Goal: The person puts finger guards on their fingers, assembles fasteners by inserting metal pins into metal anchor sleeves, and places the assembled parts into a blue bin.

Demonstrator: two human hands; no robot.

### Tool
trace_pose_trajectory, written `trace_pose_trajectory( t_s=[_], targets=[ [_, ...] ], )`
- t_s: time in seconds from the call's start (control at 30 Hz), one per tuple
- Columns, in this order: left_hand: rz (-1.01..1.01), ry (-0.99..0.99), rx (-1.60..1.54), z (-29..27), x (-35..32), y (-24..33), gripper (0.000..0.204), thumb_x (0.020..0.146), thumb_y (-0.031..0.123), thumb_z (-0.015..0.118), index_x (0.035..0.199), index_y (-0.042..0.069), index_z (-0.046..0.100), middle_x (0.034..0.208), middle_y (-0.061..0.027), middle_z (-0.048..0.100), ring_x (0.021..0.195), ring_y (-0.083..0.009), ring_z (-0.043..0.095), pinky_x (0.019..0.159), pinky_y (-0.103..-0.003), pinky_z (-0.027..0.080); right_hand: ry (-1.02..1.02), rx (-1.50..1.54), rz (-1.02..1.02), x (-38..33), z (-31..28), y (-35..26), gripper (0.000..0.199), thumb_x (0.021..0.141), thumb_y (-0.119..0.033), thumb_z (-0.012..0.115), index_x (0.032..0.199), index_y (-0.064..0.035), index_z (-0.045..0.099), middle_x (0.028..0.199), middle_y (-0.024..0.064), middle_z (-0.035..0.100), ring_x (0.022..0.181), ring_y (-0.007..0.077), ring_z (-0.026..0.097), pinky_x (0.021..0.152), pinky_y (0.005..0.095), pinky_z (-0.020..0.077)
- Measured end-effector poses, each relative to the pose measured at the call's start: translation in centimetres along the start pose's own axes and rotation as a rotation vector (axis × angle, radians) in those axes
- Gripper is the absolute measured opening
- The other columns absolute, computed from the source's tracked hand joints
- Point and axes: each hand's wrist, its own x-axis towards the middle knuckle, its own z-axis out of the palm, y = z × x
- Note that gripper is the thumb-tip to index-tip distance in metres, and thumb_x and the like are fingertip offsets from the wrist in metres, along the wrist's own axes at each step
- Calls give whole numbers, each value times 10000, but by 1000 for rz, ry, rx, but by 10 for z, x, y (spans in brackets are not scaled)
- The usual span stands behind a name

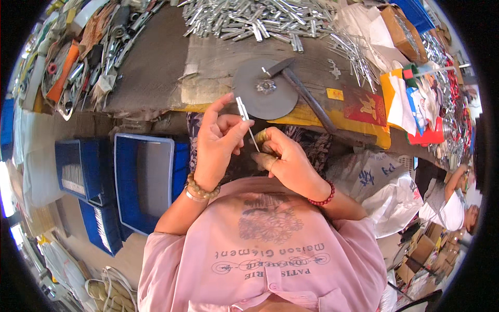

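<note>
My left hand (218,138) pinches a short silver metal tube (243,110) between thumb and fingers, its index finger stretched upward. Closed around a thin metal rod (253,139) is my right hand (285,158). The rod runs up to the lower end of the tube; whether it sits inside cannot be made out. Just beyond both hands, a round grey metal disc (278,101) lies at the bench edge. A hammer (311,100) rests with its head on the disc and its dark handle slanting toward my right side.
Silver metal tubes (249,21) are heaped at the back of the bench, with thin rods (356,57) to their right. A red envelope (366,110) lies right of the hammer. Blue bins (120,182) stand at left, tools (99,62) behind them. Another person (444,208) is at far right.
</note>
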Motion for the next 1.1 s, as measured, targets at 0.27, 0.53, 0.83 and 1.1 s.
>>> trace_pose_trajectory(
  t_s=[0.27,0.53,0.83,1.1],
  targets=[
    [115,195,-96,-75,-5,21,504,957,32,691,1421,11,495,971,-89,722,612,-29,498,519,-170,380,134,-33,-188,5,-18,-10,524,983,-40,680,1480,-43,514,1130,49,675,894,89,643,750,227,544],
    [-209,820,90,-310,-21,-125,464,838,46,795,1262,1,613,888,-43,710,644,-94,574,543,-250,449,264,97,-269,22,-32,-3,418,1010,-123,677,1399,4,586,975,25,640,708,72,606,633,205,492],
    [-305,1027,-150,-456,15,-285,378,875,141,798,1183,-15,642,841,-118,733,568,-216,622,507,-334,470,332,95,-318,23,-24,-5,532,988,-237,702,1412,51,561,927,46,625,666,85,589,606,196,457],
    [-525,1072,671,-364,65,-199,377,891,344,796,952,-25,742,944,-208,764,854,-436,708,794,-474,556,402,71,-356,16,-30,5,515,993,-232,695,1407,43,563,936,60,647,664,90,592,596,205,463]
  ],
)
